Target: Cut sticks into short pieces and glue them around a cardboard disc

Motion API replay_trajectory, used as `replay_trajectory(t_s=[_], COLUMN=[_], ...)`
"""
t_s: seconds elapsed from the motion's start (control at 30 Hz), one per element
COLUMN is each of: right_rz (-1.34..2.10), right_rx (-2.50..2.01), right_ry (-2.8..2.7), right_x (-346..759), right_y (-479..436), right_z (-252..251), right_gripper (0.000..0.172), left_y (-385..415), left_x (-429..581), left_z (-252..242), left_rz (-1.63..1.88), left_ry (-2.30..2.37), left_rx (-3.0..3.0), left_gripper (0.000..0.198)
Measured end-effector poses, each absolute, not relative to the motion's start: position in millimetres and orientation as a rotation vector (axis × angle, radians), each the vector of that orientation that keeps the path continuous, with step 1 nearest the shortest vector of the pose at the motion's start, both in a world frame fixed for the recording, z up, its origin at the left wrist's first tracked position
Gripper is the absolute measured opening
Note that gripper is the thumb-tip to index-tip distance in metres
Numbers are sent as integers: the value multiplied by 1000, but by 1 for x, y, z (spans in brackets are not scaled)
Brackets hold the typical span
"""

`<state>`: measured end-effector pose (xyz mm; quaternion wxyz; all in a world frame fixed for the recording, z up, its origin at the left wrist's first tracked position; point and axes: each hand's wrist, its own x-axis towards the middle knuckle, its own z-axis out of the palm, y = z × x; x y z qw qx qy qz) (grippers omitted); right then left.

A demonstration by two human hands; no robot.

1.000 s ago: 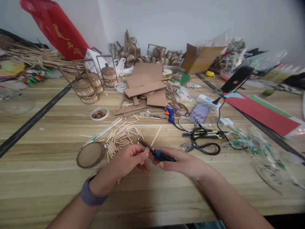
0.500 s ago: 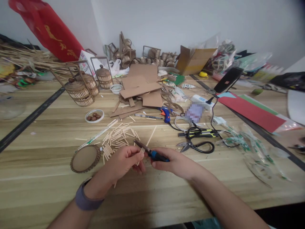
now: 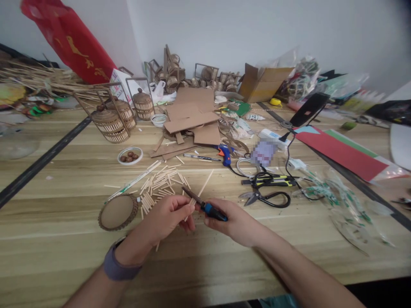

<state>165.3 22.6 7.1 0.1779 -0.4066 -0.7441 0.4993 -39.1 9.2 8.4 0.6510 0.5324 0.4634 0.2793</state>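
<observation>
Containers first: found several brown balls (image 3: 129, 157) inside the round white dish (image 3: 139, 155). Could not see into the cardboard box (image 3: 265, 84), flaps raised, at the back, nor into the lidded slatted baskets (image 3: 111, 125) at far left. Noted a flat brown base in the ridged round tray (image 3: 117, 212) near the left wrist. Grip: left hand (image 3: 175, 214) with thumb and fingers pinched together on thin wooden sticks (image 3: 206, 183), one longer than the rest, projecting up and rightward; right hand (image 3: 236, 220) wrapped around the blue-and-black-handled tool (image 3: 214, 211), metal end across the held sticks. Cannot tell the gap between the tool's jaws. Located both over the wooden tabletop (image 3: 173, 278), just right of the loose stick pile (image 3: 163, 182). Compared with half a second earlier: same pinch, same hold; tool tilted slightly steeper; surroundings shifted a little rightward in view.
</observation>
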Motion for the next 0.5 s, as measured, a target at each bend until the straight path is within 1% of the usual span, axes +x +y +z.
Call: replay_trajectory(t_s=[0.1, 0.33, 0.4, 0.5], right_rz=[1501, 1960, 2025, 2014], right_rx=[-1117, -1030, -1028, -1031], right_ry=[-2044, -1712, -1650, -1670], right_x=[166, 174, 174, 174], right_y=[24, 26, 26, 26], right_z=[7, 10, 11, 12], right_gripper=[18, 36, 37, 32], left_y=[9, 8, 7, 7], left_x=[-39, -38, -38, -37], left_z=[7, 6, 6, 5], left_rz=[658, 668, 671, 674], left_ry=[1062, 1009, 989, 983], left_rx=[1220, 1171, 1130, 1090], left_gripper=[42, 40, 41, 43])
